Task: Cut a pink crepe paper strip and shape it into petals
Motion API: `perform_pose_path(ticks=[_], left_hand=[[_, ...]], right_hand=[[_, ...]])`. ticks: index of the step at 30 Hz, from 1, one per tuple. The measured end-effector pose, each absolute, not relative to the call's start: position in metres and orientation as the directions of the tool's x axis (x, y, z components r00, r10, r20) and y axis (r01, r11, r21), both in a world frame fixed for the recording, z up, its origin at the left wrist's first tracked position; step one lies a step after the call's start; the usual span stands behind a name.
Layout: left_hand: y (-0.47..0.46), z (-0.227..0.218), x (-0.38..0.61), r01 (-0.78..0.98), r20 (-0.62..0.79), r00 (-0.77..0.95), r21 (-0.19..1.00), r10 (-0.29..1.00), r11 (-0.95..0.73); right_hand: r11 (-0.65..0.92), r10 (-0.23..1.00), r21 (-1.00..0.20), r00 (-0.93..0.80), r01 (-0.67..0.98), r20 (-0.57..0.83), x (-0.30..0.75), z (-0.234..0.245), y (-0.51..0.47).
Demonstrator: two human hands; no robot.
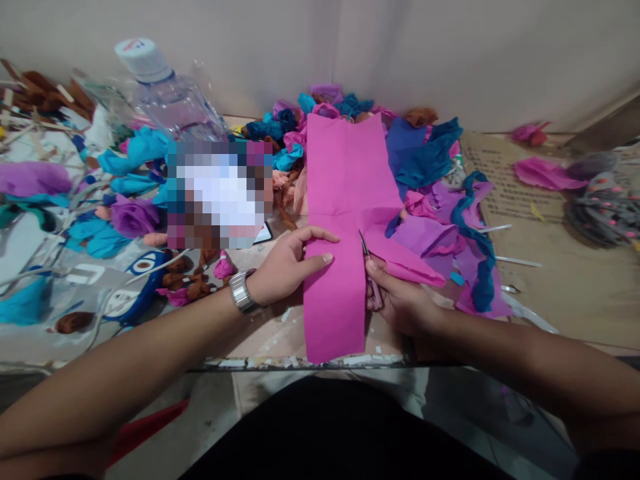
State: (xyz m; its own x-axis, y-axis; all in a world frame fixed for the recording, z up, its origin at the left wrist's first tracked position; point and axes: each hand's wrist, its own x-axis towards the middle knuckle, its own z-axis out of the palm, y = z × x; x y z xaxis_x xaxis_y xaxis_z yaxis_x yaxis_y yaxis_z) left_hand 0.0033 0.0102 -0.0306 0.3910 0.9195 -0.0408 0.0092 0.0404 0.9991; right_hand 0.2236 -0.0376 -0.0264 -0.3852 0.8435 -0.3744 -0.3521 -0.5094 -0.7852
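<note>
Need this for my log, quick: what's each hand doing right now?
Left hand: open, thumb and forefinger resting on the pink paper sheet; other fingers hidden.
Right hand: closed, holding scissors.

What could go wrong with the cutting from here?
The left hand has its index fingertip close to the scissors, so a slip might nick it. The pink paper sheet is creased, its far end over crumpled paper pieces, so the cut made by the right hand could wander.
</note>
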Motion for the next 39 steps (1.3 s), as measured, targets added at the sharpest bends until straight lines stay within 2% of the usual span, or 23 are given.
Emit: perform_pose_path(ticks=[9,15,22,31,39], left_hand=[[0.0096,-0.0315,0.0049,0.009,-0.106,0.384,0.994,0.917,0.111],[0.0062,-0.0291,0.0058,0.036,-0.046,0.419,0.999,0.907,0.034],[0.0056,-0.0282,0.0044,0.068,0.005,0.451,0.997,0.893,-0.04],[0.0057,-0.0234,0.0037,0.138,-0.001,0.478,0.988,0.879,-0.074],[0.0065,-0.0254,0.0026,0.12,0.053,0.483,0.985,0.874,-0.125]], right_hand=[[-0.501,0.855,-0.78,-0.351,-0.375,-0.381,0.2256,-0.0346,-0.0376],[-0.512,0.853,-0.742,-0.359,-0.433,-0.379,0.2212,-0.0274,-0.0351],[-0.492,0.864,-0.749,-0.356,-0.443,-0.357,0.2223,-0.0304,-0.0373],[-0.511,0.853,-0.752,-0.359,-0.416,-0.38,0.2246,-0.0305,-0.0343],[-0.493,0.858,-0.783,-0.36,-0.381,-0.365,0.2272,-0.0328,-0.0345]])
